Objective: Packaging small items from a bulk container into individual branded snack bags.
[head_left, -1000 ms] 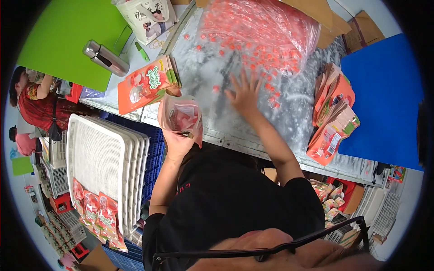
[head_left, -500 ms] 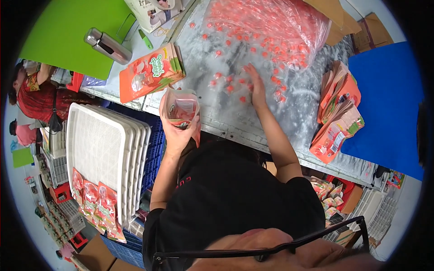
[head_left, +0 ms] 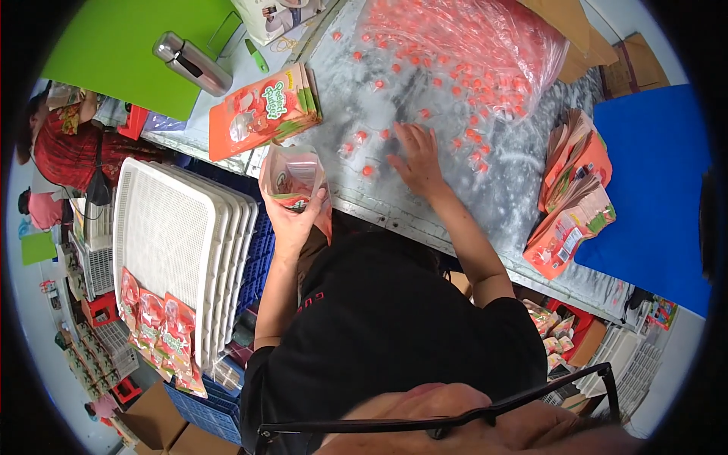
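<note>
My left hand (head_left: 292,226) grips an orange-red printed pouch (head_left: 312,168), its mouth gaping upward, just off the near edge of the table. What lies deep inside the pouch is hidden. Fingers spread, my right hand (head_left: 418,161) is over the grey tabletop and holds nothing that I can see. Left of its fingertips lie a few small red wrapped candies (head_left: 368,171). Several more red candies (head_left: 474,135) are scattered beyond and to the right of it. A large clear plastic bag (head_left: 470,38) full of the same candies spills over the far side.
Flat pouches (head_left: 262,114) lie stacked at left, near a steel flask (head_left: 191,64) and a green-handled knife (head_left: 256,55). More pouches (head_left: 572,201) stand at right by a blue panel (head_left: 652,182). White trays (head_left: 167,220) are piled at lower left. Another person (head_left: 68,152) is at far left.
My right hand has turned from edge-on to palm down with fingers spread, moving slightly left and nearer me. The candies beside it have shifted left. My left hand still holds the pouch.
</note>
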A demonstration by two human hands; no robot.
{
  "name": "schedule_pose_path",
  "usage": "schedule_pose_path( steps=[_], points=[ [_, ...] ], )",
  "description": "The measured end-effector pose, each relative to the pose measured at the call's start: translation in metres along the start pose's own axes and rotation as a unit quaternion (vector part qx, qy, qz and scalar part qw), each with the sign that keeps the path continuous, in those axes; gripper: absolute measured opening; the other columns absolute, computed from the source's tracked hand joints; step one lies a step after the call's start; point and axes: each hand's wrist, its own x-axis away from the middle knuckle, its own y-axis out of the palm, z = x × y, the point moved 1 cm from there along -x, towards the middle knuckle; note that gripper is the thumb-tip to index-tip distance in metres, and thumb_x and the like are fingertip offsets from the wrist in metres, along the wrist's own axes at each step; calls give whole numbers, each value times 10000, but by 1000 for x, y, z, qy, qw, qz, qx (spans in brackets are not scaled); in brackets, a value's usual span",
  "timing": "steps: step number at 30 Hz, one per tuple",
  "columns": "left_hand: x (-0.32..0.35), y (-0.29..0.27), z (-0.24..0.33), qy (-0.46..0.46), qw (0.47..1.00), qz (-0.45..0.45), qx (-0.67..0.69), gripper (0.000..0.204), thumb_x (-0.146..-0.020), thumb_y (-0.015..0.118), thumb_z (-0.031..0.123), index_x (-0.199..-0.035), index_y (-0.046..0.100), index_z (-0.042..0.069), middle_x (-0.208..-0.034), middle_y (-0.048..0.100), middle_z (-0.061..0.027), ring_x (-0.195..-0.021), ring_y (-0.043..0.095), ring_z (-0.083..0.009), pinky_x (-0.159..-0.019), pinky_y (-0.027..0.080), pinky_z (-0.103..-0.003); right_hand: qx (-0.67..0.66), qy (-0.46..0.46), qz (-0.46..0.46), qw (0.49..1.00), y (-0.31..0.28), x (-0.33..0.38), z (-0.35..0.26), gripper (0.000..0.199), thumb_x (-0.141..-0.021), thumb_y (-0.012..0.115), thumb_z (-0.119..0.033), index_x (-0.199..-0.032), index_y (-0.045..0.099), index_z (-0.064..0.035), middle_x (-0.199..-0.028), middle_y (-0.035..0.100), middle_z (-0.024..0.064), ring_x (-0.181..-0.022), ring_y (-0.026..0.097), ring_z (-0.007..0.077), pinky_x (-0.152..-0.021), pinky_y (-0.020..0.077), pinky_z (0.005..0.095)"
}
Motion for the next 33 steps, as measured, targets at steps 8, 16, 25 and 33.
schedule_pose_path(
  steps=[8,16,25,33],
  points=[
    [3,-6,-5,-16,1000,13,8,811,-727,815,48,-1381,338,-1,-1285,480,-125,-1185,489,-218,-1034,388,-368,-462,168,141,859,-6,-14,25,580,-1017,351,-416,-1503,316,-100,-1492,406,153,-1386,362,340,-1165,170,508],
    [3,-5,-4,-38,999,9,22,789,-721,817,35,-1359,354,1,-1270,489,-118,-1164,501,-207,-1013,402,-351,41,10,88,995,-10,-5,19,566,-978,481,-406,-1477,387,-156,-1494,404,133,-1410,307,356,-1166,143,561],
    [3,-12,-8,-48,999,8,24,937,-678,824,41,-1440,282,-20,-1368,420,-138,-1250,448,-222,-1065,370,-355,-26,-74,-21,997,4,-15,-21,589,-867,654,-384,-1396,502,-173,-1458,418,113,-1375,330,372,-1131,204,597],
    [2,9,13,87,952,-111,270,1107,-626,891,88,-1503,216,131,-1507,288,-250,-1286,459,-298,-966,507,-403,-25,-216,26,976,33,-43,-45,519,-753,742,-355,-1227,614,-189,-1317,527,95,-1246,449,377,-1021,378,513]
  ],
)
